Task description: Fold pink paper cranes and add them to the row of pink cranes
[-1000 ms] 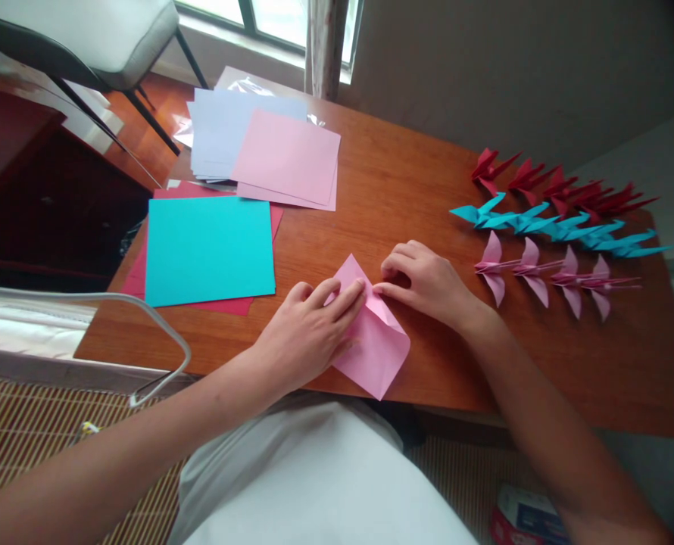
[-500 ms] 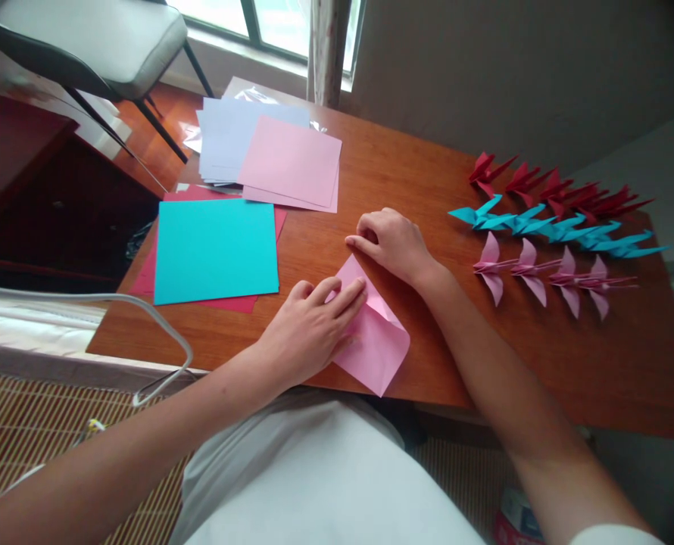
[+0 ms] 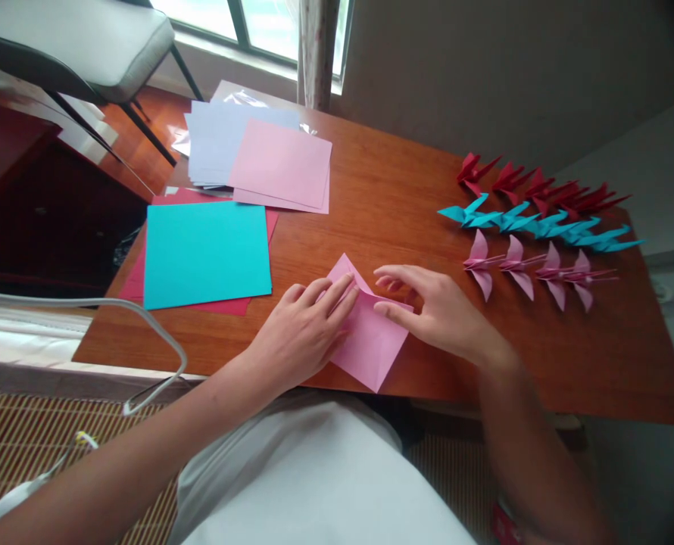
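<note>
Three rows of folded paper cranes stand at the right of the wooden table (image 3: 405, 189): a red row (image 3: 538, 187) farthest from the person, a blue row (image 3: 516, 219) in the middle and a pink row (image 3: 517, 257) nearest. At the left, a turquoise sheet (image 3: 207, 253) lies over red paper (image 3: 134, 278), whose edges show around it. Just beyond, pale pink sheets (image 3: 283, 160) overlap a pile of pale lavender sheets (image 3: 215, 144), with clear plastic (image 3: 243, 98) behind the pile near the table's far edge. A white cable (image 3: 160, 331) loops past the near left corner. Past the table are a chair (image 3: 98, 45) with a light seat, a window and a curtain (image 3: 316, 53).

The pink sheet (image 3: 374, 348) in hand lies near the table's front edge, between the paper piles and the cranes, one corner pointing toward the person and a flap raised along its far right side. The left hand (image 3: 311, 325) lies palm down across the sheet's left part, covering some of it, its fingers side by side and stretched toward the far corner, pressing rather than gripping. The right hand (image 3: 436, 314) reaches in from the right, its thumb and fingers spread apart at the raised edge; whether the thumb touches the paper cannot be told. Its forearm crosses the table's front edge.
</note>
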{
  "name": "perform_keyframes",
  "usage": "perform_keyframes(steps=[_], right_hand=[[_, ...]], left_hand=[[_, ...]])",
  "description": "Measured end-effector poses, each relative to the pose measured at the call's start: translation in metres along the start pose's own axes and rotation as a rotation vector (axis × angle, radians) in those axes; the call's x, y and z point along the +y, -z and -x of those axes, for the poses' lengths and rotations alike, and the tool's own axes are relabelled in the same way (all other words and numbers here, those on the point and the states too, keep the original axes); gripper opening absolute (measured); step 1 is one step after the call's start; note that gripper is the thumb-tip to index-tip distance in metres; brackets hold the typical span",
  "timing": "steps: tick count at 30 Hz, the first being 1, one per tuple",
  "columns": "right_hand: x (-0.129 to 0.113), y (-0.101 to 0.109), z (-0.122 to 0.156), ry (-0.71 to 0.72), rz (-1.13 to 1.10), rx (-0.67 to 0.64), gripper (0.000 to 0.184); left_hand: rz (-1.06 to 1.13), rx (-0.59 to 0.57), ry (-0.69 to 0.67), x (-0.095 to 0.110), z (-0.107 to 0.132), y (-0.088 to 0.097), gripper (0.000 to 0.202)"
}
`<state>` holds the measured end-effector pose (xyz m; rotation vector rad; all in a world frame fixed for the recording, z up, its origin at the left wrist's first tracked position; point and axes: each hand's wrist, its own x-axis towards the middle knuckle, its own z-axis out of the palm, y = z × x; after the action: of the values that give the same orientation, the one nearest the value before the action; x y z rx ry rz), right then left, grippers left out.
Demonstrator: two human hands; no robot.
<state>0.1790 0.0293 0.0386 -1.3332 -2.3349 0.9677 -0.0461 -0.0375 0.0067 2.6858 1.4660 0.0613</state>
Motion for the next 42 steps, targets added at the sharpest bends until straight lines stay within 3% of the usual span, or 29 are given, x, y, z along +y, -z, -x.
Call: perform_keyframes(steps=[3, 5, 14, 20, 28, 31, 37, 42], right_hand=[[0.011, -0.008, 0.001, -0.036, 0.050, 0.152, 0.015], [0.019, -0.012, -0.001, -0.042, 0.084, 0.194, 0.010], [0.039, -0.024, -0.001, -0.023, 0.219, 0.203, 0.009], [0.037, -0.031, -0.004, 0.040, 0.304, 0.233, 0.016], [0.031, -0.037, -0.004, -0.006, 0.288, 0.249, 0.013], [0.030, -0.041, 0.003, -0.046, 0.300, 0.258, 0.013], [0.018, -0.046, 0.014, 0.008, 0.534, 0.293, 0.026], [0.013, -0.053, 0.018, 0.082, 0.521, 0.225, 0.039]], left_hand=[[0.002, 0.000, 0.002, 0.000, 0.001, 0.000, 0.051], [0.006, -0.003, 0.006, 0.000, 0.002, 0.000, 0.050], [0.025, 0.021, -0.005, -0.001, 0.005, -0.001, 0.044], [0.053, 0.039, 0.020, -0.002, 0.006, -0.001, 0.044], [0.143, 0.205, 0.394, -0.013, 0.016, 0.002, 0.049], [0.200, 0.208, 0.525, -0.013, 0.019, 0.002, 0.049], [0.186, 0.154, 0.560, -0.008, 0.012, 0.004, 0.051], [0.176, 0.169, 0.596, -0.010, 0.011, 0.007, 0.049]])
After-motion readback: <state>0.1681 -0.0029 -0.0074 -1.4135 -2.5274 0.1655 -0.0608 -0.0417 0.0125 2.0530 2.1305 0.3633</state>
